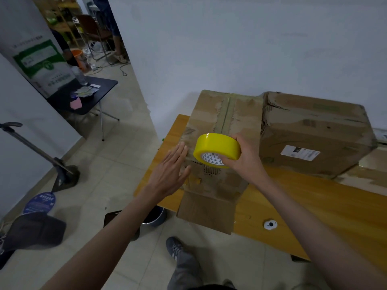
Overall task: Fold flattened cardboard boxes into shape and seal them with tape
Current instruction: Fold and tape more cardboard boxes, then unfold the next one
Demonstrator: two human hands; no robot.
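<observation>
A worn brown cardboard box [222,114] stands on the left end of the wooden table [314,206], its top flaps closed along a taped centre seam and one loose flap hanging over the table's front edge. My right hand [245,158] grips a yellow tape roll [217,148] just above the box's near side. My left hand [171,170] lies flat with straight fingers against the box's left near corner.
A second, larger cardboard box [314,132] with a white label sits right beside the first. A small white disc [270,224] lies on the table near the front edge. On the floor are a dark folding table [88,97], a black stand [62,174], a pot and my shoe.
</observation>
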